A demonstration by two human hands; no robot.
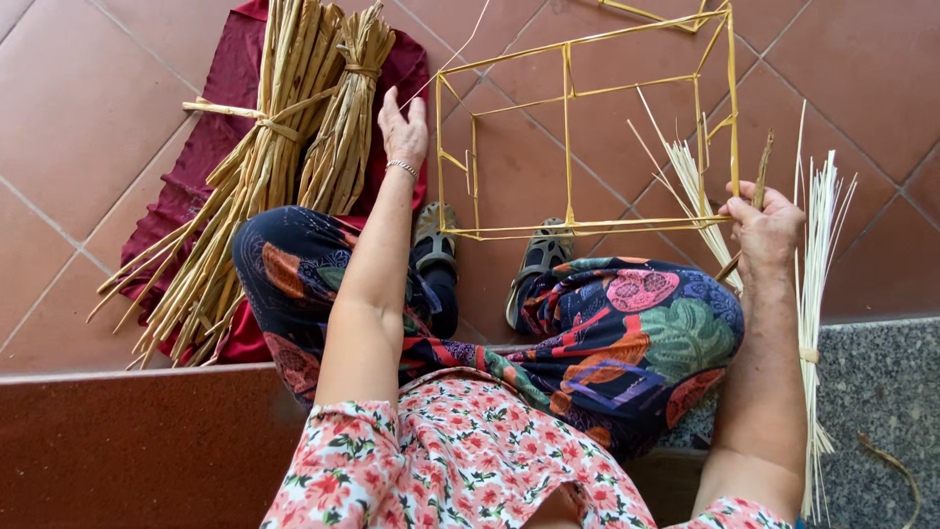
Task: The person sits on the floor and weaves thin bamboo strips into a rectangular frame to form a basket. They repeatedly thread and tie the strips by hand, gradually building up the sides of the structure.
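Left hand (403, 125), upper centre of frame: fingers pinched shut on a thin pale strand (460, 44) running up to the top edge, just beside tied bundles of dried yellow reeds (264, 167) on a dark red cloth (211, 147). Right hand (764, 230), right of centre: fist closed w/ a thin brown stick (759, 176), touching the yellow square cane frame (568, 127) at its lower right corner. Pale thin splints (818, 255) stand along the arm.

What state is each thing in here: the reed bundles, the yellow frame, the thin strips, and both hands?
Reed bundles: tied, lying on the red cloth.
Yellow frame: propped on the tiled floor, right corner held.
Thin strips: bunched upright beside the right hand.
Left hand: raised, pinching a thin strand.
Right hand: closed on a stick at the frame's corner.
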